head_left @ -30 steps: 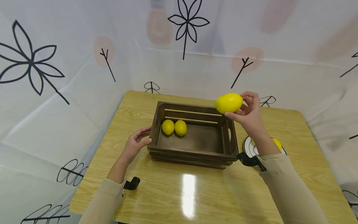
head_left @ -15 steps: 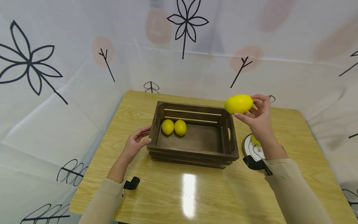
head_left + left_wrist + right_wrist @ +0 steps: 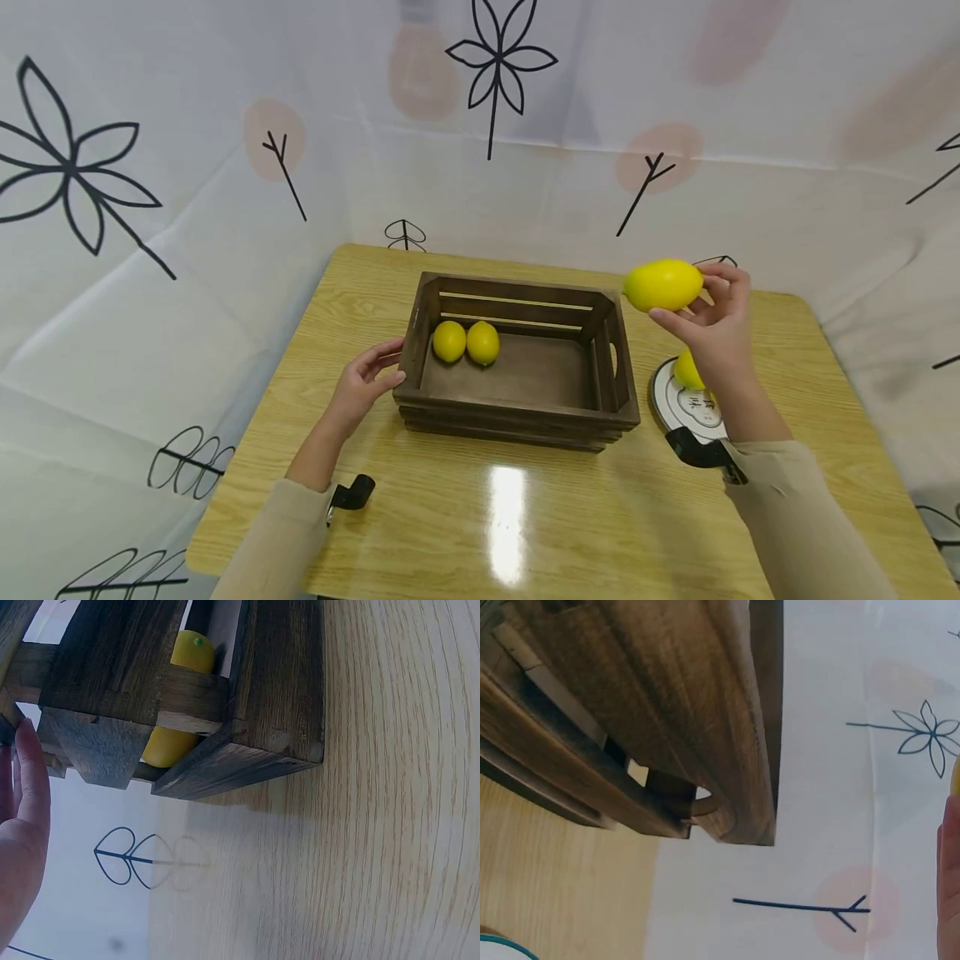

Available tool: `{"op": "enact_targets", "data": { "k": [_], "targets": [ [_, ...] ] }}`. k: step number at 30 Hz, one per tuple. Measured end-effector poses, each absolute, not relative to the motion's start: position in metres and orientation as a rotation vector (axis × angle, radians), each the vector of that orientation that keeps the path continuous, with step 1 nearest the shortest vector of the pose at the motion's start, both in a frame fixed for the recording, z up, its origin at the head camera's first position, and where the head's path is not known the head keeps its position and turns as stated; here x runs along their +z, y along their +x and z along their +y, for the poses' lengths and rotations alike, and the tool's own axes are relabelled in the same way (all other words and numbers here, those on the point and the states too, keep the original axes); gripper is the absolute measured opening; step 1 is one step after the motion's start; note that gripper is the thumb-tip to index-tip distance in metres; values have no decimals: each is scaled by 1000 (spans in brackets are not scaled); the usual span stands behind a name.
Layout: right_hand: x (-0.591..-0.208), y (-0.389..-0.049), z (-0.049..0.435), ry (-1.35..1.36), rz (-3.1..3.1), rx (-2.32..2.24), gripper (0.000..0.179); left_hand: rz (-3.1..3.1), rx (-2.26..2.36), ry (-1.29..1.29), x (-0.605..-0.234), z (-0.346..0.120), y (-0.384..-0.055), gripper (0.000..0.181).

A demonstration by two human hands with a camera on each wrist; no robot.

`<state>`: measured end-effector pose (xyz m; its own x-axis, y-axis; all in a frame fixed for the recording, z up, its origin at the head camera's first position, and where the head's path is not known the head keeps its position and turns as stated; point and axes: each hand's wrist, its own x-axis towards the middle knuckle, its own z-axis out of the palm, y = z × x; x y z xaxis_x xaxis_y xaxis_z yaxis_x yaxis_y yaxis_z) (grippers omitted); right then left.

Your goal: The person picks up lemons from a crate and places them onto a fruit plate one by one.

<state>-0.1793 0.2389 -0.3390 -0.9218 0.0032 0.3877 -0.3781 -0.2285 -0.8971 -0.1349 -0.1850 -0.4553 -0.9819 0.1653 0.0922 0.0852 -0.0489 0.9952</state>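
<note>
With the right hand (image 3: 720, 325), pinches a lemon (image 3: 663, 285) aloft beside the slatted wooden crate (image 3: 510, 417), and with the left hand (image 3: 362, 387) touches its left end, fairly straight-fingered, apparently mid-transfer between crate and plate (image 3: 663, 398), next needing steady lowering.

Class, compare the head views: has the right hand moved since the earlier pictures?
Yes. Against the wooden crate in the head view, the right hand has moved rightward.

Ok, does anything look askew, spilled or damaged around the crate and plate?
Nothing stands out: the crate sits upright with two lemons inside, the right hand holds another lemon in the air, and the plate lies flat, though partly hidden.
</note>
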Motion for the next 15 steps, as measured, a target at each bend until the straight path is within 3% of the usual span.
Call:
{"op": "enact_targets", "data": {
  "k": [15],
  "targets": [
    [-349, -171, 257, 311, -1747, 2219, 61, 2107, 2215, 265, -454, -185, -135, 49]
  ]
}}
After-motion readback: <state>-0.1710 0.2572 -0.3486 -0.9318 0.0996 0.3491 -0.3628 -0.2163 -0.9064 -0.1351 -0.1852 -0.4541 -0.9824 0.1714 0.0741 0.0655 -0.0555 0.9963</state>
